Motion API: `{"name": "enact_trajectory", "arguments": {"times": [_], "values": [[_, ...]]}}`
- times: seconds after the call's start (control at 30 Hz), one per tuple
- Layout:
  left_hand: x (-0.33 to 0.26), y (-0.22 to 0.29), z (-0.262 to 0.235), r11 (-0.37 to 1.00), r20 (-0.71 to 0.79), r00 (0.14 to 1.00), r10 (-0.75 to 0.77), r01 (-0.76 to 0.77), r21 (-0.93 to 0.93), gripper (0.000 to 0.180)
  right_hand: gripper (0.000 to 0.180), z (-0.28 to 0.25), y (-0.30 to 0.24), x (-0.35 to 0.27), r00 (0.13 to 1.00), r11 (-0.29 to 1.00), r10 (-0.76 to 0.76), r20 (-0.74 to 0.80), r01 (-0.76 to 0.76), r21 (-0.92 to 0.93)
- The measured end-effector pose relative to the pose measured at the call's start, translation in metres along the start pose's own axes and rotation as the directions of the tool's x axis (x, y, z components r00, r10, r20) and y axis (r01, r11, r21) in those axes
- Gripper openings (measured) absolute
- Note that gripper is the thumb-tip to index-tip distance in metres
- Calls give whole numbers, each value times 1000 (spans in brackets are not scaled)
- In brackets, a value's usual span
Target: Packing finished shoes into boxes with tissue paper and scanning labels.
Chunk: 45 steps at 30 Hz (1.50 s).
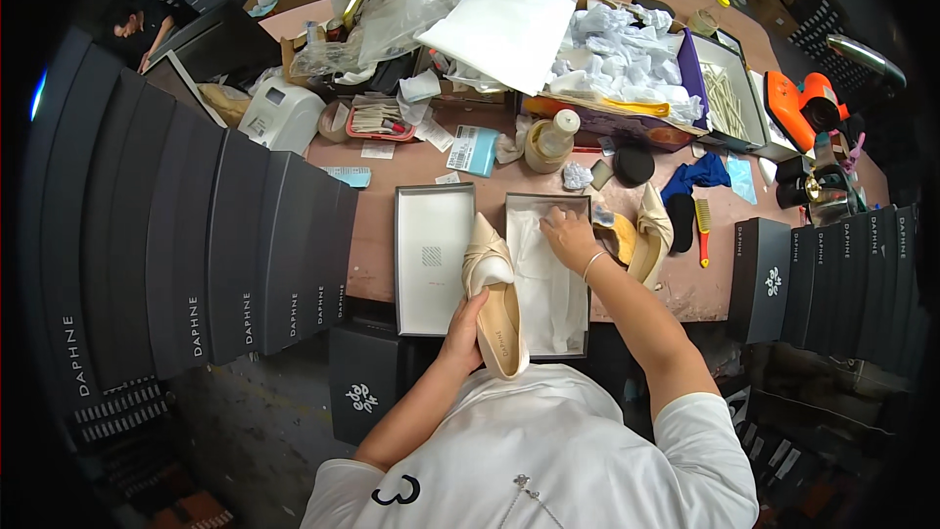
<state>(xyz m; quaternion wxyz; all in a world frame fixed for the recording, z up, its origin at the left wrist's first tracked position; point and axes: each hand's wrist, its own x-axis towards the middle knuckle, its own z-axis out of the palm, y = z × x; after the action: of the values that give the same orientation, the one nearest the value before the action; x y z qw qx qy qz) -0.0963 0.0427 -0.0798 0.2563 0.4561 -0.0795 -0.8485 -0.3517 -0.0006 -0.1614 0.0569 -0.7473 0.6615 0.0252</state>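
Cream shoe [495, 296] gripped by left hand [465, 325] | right hand [567, 235] open on tissue paper [548, 284] | box [582, 274] floor hidden

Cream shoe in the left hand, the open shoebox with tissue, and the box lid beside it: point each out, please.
cream shoe [497, 309], head view, on the insole.
open shoebox [548, 199], head view, on its far rim.
box lid [431, 255], head view, on its bare inner face.

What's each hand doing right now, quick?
Left hand: closed around the cream pointed shoe.
Right hand: open, fingers pressing the white tissue paper inside the open shoebox.
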Motion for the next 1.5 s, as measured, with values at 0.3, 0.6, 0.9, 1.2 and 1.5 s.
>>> {"name": "enact_trajectory", "arguments": {"times": [0.3, 0.6, 0.9, 1.2, 1.5], "values": [[17, 4, -4, 997, 35, 997, 62, -64, 42, 47, 17, -18, 15, 0, 985, 991, 90, -150, -103, -80], [-2, 7, 8, 999, 32, 999, 11, -12, 36, 53, 30, -139, -105, -64, 994, 762, -23, -104, 85, 642], [-6, -19, 4, 974, 74, 997, 16, -32, 223, 62, 22, -95, -114, -69, 990, 975, -136, -44, 142, 174], [-17, -19, 13, 974, 124, 992, -4, -25, 226, 61, 23, -94, -103, -74, 976, 913, 83, -200, 6, 407], [-21, -13, 7, 956, 254, 966, -52, -25, 292, 72, 102, -78, -77, -75, 935, 445, 347, -69, -100, 890]]}}
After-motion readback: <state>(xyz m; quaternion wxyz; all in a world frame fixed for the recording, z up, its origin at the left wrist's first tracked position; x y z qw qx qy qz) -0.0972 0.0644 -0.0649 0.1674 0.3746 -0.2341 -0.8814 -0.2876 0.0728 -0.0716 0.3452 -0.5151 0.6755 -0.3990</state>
